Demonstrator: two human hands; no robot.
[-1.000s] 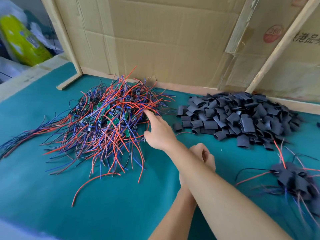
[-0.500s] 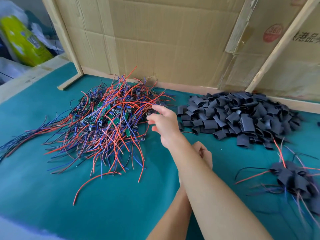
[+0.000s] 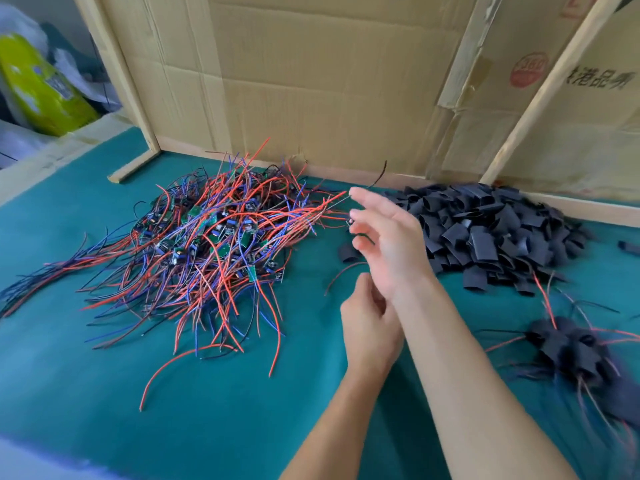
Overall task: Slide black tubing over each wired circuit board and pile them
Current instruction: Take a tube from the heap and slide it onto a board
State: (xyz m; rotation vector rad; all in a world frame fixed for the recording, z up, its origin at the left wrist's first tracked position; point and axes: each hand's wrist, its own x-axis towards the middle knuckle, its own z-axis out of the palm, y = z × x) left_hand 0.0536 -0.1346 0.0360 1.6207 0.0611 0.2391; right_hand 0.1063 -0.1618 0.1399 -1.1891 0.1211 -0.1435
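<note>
1. We read "360" in a red round stamp (image 3: 529,69) on the cardboard wall (image 3: 311,81), upper right.
2. Right of the stamp, dark Chinese chars (image 3: 601,81), approx. "港品"; rest unclear.
3. Yellow-green bag (image 3: 41,95), far left of the wall: label illegible.

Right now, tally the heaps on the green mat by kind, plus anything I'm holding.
Heap of bare wired boards: 1
Heap of loose black tubing: 1
Heap of sleeved boards: 1
Single wired board pinched in the right hand: 1
Total: 4
</note>
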